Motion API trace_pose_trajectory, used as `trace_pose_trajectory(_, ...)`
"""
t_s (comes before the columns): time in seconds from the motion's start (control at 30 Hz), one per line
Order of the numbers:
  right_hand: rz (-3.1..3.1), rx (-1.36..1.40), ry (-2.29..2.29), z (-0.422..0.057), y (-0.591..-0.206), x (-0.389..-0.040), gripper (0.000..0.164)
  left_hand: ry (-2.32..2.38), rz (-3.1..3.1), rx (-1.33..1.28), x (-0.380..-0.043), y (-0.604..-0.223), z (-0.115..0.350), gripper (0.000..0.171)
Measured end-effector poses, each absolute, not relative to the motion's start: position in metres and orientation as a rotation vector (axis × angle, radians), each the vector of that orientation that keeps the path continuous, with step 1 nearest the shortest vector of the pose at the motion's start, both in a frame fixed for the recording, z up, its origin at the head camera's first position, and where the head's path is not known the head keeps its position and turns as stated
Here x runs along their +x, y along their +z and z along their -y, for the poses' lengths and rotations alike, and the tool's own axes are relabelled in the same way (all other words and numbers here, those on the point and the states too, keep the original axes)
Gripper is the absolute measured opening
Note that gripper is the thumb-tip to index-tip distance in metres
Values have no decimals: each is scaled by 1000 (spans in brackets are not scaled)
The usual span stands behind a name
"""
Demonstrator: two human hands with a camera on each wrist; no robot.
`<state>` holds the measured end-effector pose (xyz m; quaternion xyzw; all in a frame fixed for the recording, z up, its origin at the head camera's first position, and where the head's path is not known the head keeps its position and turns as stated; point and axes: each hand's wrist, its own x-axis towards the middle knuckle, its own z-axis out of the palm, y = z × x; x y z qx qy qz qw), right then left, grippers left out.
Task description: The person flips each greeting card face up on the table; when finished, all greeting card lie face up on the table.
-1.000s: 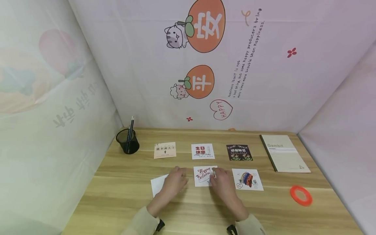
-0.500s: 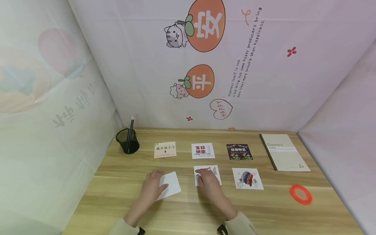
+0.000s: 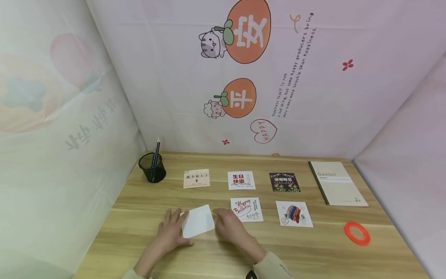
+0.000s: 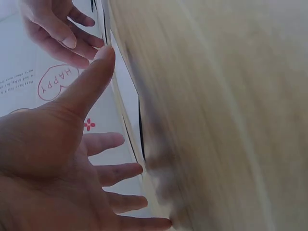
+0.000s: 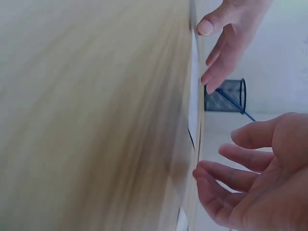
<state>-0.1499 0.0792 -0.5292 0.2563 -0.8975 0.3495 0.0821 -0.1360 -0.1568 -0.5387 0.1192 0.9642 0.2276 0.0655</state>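
Note:
In the head view a blank white card lies slightly turned on the table, between the two hands. My left hand is at its left side, fingers spread and thumb apart near the lower left corner. By the card's right edge is my right hand, its fingers loosely bent. The right wrist view shows a gap between the right thumb and fingers, with fingertips at the tabletop. In the left wrist view the left fingers are straight. Just right of the right hand lies a "Happy Birthday" card.
Behind lie a beige card, a white card with red characters and a dark card. Further right are a hat-print card, a notebook and a red tape roll. A mesh pencil cup stands back left.
My right hand has left the "Happy Birthday" card and moved left to the blank card's right edge. My left hand has shifted slightly left and down, uncovering more of the blank card.

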Motion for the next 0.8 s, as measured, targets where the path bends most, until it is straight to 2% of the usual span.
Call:
trace_pose_trajectory(0.13, 2717, 777, 1021, -68, -532, -149, 22, 683, -2888, 372, -133, -539, 158, 101)
trace_pose_trajectory(0.33, 2831, 684, 1032, -58, -531, -147, 31, 688, -2919, 387, -132, -541, 157, 93)
trace_pose_trajectory(0.6, 2856, 657, 1044, -55, -528, -147, 31, 727, -2935, 400, -131, -543, 155, 87)
trace_pose_trajectory(0.8, 2832, 659, 1087, -54, -528, -147, 30, 737, -2931, 417, -130, -543, 155, 76)
